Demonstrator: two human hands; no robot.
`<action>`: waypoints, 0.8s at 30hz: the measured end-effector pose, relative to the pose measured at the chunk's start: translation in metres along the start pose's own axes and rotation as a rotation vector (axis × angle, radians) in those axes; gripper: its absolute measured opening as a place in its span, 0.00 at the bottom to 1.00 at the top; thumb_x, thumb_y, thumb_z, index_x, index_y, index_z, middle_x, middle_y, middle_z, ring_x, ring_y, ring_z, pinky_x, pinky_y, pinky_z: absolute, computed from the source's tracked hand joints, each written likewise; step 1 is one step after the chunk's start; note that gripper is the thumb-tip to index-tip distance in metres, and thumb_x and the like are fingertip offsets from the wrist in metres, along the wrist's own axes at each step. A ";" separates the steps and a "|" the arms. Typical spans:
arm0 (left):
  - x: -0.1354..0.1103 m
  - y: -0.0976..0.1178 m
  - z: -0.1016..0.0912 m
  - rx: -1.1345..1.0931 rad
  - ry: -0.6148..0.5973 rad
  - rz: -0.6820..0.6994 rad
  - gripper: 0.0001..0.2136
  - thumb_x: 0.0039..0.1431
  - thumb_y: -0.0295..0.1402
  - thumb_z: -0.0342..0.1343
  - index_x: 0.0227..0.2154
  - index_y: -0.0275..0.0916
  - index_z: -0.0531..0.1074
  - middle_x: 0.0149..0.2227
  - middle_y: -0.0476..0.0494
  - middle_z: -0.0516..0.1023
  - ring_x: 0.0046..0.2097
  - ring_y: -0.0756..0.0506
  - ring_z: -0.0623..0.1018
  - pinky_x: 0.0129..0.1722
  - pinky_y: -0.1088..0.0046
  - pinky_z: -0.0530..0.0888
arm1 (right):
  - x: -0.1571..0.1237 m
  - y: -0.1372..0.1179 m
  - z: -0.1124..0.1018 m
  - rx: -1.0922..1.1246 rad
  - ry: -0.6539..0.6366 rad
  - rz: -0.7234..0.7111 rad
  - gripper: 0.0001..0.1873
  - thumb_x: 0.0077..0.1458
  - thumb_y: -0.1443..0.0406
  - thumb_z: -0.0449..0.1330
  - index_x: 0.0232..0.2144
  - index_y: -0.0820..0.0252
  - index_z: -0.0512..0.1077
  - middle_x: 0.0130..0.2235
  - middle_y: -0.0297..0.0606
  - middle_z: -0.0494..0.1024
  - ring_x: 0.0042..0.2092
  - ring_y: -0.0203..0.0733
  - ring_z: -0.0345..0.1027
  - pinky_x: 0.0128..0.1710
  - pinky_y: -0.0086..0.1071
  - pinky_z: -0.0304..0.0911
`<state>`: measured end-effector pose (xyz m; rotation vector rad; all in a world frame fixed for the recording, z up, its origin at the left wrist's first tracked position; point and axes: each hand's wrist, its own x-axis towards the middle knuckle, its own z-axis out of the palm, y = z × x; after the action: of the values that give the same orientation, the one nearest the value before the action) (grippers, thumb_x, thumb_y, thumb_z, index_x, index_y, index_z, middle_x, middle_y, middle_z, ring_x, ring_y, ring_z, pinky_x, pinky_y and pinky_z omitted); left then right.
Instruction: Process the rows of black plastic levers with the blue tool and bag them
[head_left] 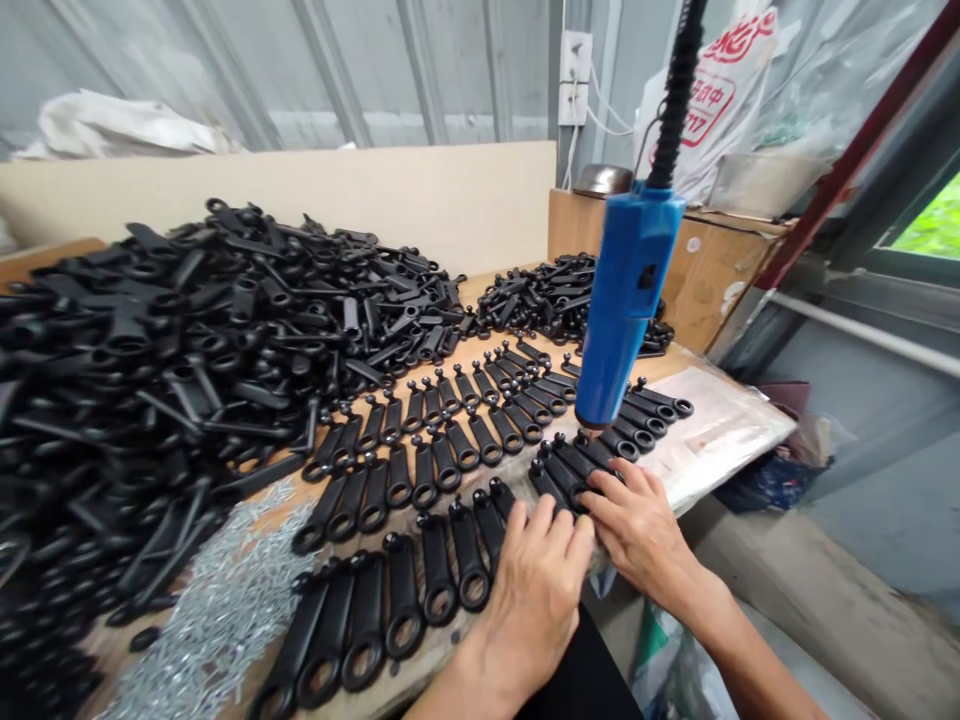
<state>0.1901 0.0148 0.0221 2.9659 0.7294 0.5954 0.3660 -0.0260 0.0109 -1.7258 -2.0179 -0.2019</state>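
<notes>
Rows of black plastic handles (402,595), each with a ring at one end and a small knob at the other, lie on the table. My left hand (534,575) curls over the front row, fingers close together on a handle partly hidden beneath them. Beside it, my right hand (639,525) has bent fingers on the ring ends of the right-hand group of handles (566,470). Its thumb side nearly meets my left fingertips. A blue electric screwdriver (630,300) hangs upright just above that group; its tip is close to the handles.
A large heap of black handles (225,300) covers the table's left, with a smaller heap (540,290) behind. Loose silver screws or pins (217,600) lie front left. A wooden box (690,270) with a metal bowl (602,179) on it stands back right. The table edge (772,425) is at right.
</notes>
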 end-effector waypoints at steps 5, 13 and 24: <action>0.009 0.007 0.008 -0.008 -0.047 -0.003 0.16 0.52 0.20 0.42 0.42 0.34 0.65 0.36 0.43 0.69 0.45 0.40 0.66 0.49 0.55 0.65 | -0.002 0.006 0.015 0.006 0.033 -0.036 0.15 0.54 0.74 0.49 0.38 0.60 0.72 0.48 0.42 0.71 0.55 0.58 0.53 0.50 0.51 0.52; 0.003 0.002 0.006 0.017 -0.034 0.001 0.18 0.50 0.18 0.42 0.44 0.33 0.65 0.35 0.42 0.69 0.46 0.41 0.65 0.52 0.54 0.64 | -0.002 0.000 0.014 0.119 0.028 -0.071 0.14 0.56 0.73 0.48 0.37 0.60 0.71 0.45 0.40 0.73 0.54 0.57 0.54 0.50 0.52 0.50; -0.004 -0.016 -0.035 -0.074 -0.025 -0.011 0.15 0.59 0.23 0.44 0.49 0.39 0.64 0.47 0.44 0.70 0.50 0.42 0.67 0.51 0.57 0.65 | -0.004 0.004 -0.010 0.144 0.165 -0.055 0.10 0.59 0.72 0.52 0.41 0.61 0.69 0.45 0.42 0.72 0.51 0.53 0.57 0.47 0.46 0.54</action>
<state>0.1669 0.0246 0.0508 2.8948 0.7050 0.5703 0.3727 -0.0330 0.0175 -1.5159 -1.9125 -0.2050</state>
